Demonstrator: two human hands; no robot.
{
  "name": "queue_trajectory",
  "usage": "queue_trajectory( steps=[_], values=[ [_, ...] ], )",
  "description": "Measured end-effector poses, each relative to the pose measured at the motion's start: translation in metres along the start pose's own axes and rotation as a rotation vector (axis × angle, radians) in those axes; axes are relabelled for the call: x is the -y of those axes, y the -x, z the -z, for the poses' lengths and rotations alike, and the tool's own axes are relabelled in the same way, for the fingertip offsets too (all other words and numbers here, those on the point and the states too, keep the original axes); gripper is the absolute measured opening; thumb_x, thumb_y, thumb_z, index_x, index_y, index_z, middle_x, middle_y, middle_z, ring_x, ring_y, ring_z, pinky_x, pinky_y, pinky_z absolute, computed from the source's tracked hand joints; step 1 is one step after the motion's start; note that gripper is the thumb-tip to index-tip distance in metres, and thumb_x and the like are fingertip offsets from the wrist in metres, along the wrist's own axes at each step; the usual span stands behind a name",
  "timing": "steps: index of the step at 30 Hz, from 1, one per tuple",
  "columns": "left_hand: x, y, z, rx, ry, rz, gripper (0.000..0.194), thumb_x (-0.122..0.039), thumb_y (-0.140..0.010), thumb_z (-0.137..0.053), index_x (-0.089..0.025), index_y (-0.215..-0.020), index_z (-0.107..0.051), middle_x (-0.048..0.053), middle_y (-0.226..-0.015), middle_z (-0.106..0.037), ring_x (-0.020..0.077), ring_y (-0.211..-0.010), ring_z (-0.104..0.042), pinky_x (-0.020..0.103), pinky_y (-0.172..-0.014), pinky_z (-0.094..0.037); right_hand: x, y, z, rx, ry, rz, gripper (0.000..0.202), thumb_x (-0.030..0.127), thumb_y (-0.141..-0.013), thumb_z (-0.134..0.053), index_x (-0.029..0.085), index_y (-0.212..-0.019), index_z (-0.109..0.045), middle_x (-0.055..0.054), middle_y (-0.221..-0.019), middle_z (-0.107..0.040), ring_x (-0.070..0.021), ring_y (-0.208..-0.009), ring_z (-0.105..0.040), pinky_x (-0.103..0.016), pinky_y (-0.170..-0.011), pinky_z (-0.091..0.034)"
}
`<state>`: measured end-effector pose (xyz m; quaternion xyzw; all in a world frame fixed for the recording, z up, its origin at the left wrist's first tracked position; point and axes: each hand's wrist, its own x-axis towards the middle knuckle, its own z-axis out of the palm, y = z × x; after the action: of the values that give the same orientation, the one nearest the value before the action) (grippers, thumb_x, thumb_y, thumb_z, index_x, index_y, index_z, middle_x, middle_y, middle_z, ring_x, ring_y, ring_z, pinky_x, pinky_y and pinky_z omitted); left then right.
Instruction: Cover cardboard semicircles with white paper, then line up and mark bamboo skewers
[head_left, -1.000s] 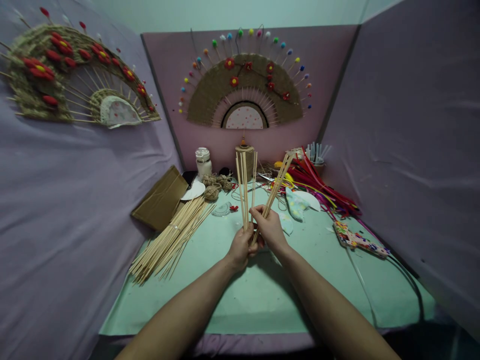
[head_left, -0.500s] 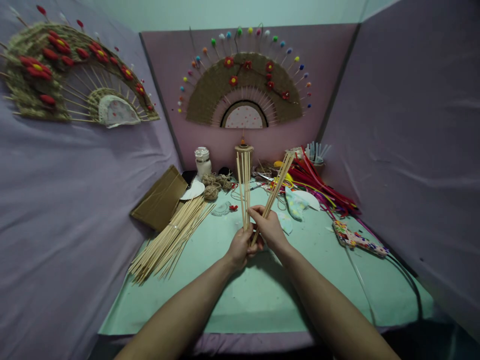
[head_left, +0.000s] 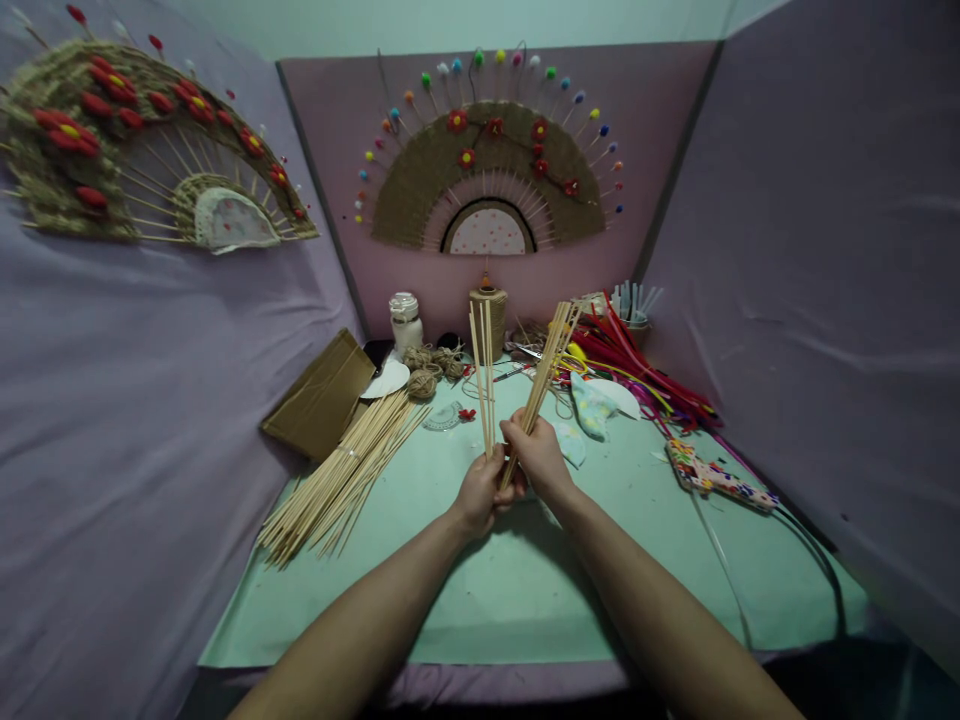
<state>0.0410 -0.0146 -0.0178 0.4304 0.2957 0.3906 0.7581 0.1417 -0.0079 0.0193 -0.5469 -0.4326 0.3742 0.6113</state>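
In the head view, the lower ends of the sticks are hidden inside the fingers, so how the hands share them there, and their exact number, cannot be told. The spool of twine (head_left: pixel 500 325) beyond the hands is partly covered by stick tips, and the scissors (head_left: pixel 529 352) past the right hand are lost in clutter. The fan (head_left: pixel 45 190) high to the left of the hands is cut off at the picture's edge.

The left hand (head_left: pixel 478 492) is closed around the base of a few thin sticks (head_left: pixel 486 390), thumb uppermost. The right hand (head_left: pixel 541 458) is pinched closed, thumb and fingers on a thicker cluster of sticks (head_left: pixel 546 370). Both clusters stand up from the hands, the left one nearly upright, the right one leaning right, with a gap between their tips.

Both forearms reach in from the bottom edge and converge, so the hands meet above the table (head_left: pixel 480 620), the left slightly lower and nearer the body. A loose pile of sticks (head_left: pixel 337 490) lies left of the left hand; a patterned glue gun (head_left: pixel 716 478) lies well right of the right hand.
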Motion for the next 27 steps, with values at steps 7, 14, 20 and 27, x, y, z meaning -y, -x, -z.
queue_trajectory(
  steps=[7, 14, 20, 27],
  values=[
    [-0.0024, 0.0018, 0.0002, 0.060, -0.017, 0.047, 0.061, -0.074, -0.073, -0.055, -0.014, -0.062, -0.052, -0.001, -0.043, -0.050, 0.0014, -0.030, -0.020, 0.018, -0.032, -0.009, 0.0044, 0.0006, 0.0009, 0.110, -0.028, -0.011, 0.031, 0.048, -0.072, -0.065, 0.017, -0.078, -0.066, 0.001, -0.067, -0.060, -0.0145, -0.060, -0.051, -0.026, -0.059, -0.042],
    [-0.0001, 0.0018, 0.0003, 0.043, 0.015, 0.033, 0.058, -0.073, -0.073, -0.056, -0.016, -0.071, -0.052, -0.001, -0.047, -0.053, 0.0017, -0.031, -0.022, 0.017, -0.033, -0.009, 0.0082, 0.0030, 0.0004, 0.060, -0.016, 0.007, 0.026, 0.044, -0.070, -0.064, 0.018, -0.069, -0.061, 0.003, -0.062, -0.055, -0.0137, -0.058, -0.048, -0.025, -0.057, -0.041],
    [-0.0022, 0.0025, 0.0003, 0.034, -0.013, 0.058, 0.063, -0.076, -0.072, -0.053, -0.014, -0.062, -0.053, 0.000, -0.045, -0.050, 0.0011, -0.031, -0.020, 0.020, -0.034, -0.008, 0.0052, 0.0027, 0.0021, 0.047, -0.007, -0.006, 0.016, 0.035, -0.070, -0.056, 0.020, -0.065, -0.051, 0.005, -0.056, -0.045, -0.0124, -0.055, -0.042, -0.024, -0.053, -0.038],
    [0.0011, 0.0014, 0.0026, 0.057, -0.023, 0.070, 0.061, -0.075, -0.073, -0.052, -0.015, -0.063, -0.053, -0.002, -0.045, -0.046, 0.0012, -0.032, -0.018, 0.020, -0.034, -0.006, 0.0021, -0.0005, 0.0033, 0.140, -0.071, -0.027, 0.027, 0.044, -0.068, -0.068, 0.020, -0.078, -0.060, 0.005, -0.060, -0.051, -0.0119, -0.055, -0.044, -0.024, -0.054, -0.038]
  ],
)
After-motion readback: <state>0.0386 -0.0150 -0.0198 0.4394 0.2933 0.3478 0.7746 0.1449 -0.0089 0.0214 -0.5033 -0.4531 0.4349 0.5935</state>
